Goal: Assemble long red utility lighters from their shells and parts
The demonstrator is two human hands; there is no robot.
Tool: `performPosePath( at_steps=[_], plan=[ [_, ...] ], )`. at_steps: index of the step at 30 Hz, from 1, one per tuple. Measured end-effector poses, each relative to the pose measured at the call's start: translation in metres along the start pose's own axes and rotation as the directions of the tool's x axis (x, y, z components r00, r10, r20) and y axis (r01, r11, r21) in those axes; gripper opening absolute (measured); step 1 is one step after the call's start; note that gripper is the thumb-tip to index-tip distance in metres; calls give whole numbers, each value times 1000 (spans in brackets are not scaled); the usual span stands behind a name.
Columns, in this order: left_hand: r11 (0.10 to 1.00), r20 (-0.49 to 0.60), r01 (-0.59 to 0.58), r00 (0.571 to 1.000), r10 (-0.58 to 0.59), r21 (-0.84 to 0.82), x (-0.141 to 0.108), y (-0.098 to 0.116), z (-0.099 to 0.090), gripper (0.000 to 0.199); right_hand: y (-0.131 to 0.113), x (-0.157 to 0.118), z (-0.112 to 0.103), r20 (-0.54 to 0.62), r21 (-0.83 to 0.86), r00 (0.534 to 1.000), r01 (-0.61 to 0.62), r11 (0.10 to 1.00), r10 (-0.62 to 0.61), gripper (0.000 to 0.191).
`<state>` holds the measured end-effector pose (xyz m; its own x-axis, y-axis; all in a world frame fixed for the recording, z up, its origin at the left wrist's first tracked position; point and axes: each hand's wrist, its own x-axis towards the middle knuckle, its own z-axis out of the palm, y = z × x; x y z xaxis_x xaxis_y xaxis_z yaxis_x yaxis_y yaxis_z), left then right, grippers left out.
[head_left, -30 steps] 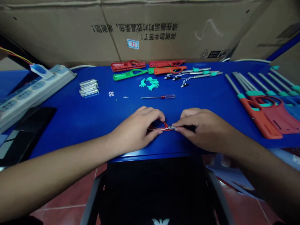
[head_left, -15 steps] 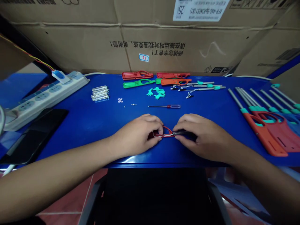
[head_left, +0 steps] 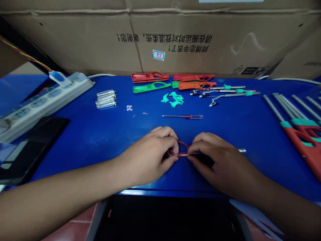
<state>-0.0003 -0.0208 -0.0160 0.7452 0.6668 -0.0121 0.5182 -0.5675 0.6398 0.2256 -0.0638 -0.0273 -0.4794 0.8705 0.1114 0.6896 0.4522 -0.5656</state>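
Note:
My left hand (head_left: pixel 152 155) is closed on one end of a red lighter casing (head_left: pixel 184 144), its loop-shaped handle showing between my hands. A thin white wire runs along the casing. The fingers of my right hand (head_left: pixel 220 155) pinch the other end, where a black part shows at the fingertips. A metal tube end (head_left: pixel 241 150) sticks out beyond the right hand; the rest is hidden by it. Just behind my hands lies a screwdriver (head_left: pixel 194 116) with a clear and red handle.
Turquoise plastic pieces (head_left: pixel 177 98), clear tanks (head_left: pixel 106 99), small screws (head_left: pixel 145 113) and green casings (head_left: pixel 150 87) lie further back. Metal rods with wires (head_left: pixel 234 95) sit behind right. Assembled long lighters (head_left: pixel 303 140) are at right; a power strip (head_left: pixel 45 103) and phone (head_left: pixel 37 147) at left.
The view has shifted down and closer. Both hands keep hold of the red casing, with little change in grip. A metal tube end now shows beyond my right hand.

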Motion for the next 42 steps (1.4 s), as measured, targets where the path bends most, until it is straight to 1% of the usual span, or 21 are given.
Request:
performPosePath(
  at_steps=[3, 9, 16, 18, 21, 26, 31, 36, 42],
  plan=[
    [1000, -2, 7, 1000, -7, -4, -2, 0, 0, 5, 1, -1, 1, -13, -2, 1000, 21, 1000, -21, 11],
    [999, -10, -17, 1000, 17, 31, -3, 0, 1, 10, 2, -4, 3, -29, -100, 995, 96, 990, -100, 16],
    [995, -33, -70, 997, 72, 66, -4, -1, 0, 13, -6, -6, 2, -7, -282, 995, 91, 955, -97, 21],
    [994, -15, -88, 996, 89, 66, -7, -2, -3, 12, -7, -6, 2, -3, -304, 995, 91, 948, -96, 23],
    [995, 10, -83, 997, 83, 49, -12, -4, -6, 9, -5, -6, 2, 0, -262, 995, 97, 960, -101, 22],
    [998, -27, -48, 998, 49, 47, -19, -6, -6, 11, -4, -4, 1, 15, -197, 997, 82, 977, -80, 19],
    [999, -43, -30, 999, 31, 23, -17, -7, -5, 14, -8, -1, 2, 40, -168, 997, 71, 983, -65, 20],
    [998, -24, -53, 998, 53, 17, -15, -8, -5, 17, -12, 9, 1, 85, 8, 996, -42, 999, 41, 13],
    [998, -33, -64, 997, 64, -1, -14, -8, -3, 11, -13, 23, 0, 141, 65, 981, -142, 988, 132, 8]
  ],
)
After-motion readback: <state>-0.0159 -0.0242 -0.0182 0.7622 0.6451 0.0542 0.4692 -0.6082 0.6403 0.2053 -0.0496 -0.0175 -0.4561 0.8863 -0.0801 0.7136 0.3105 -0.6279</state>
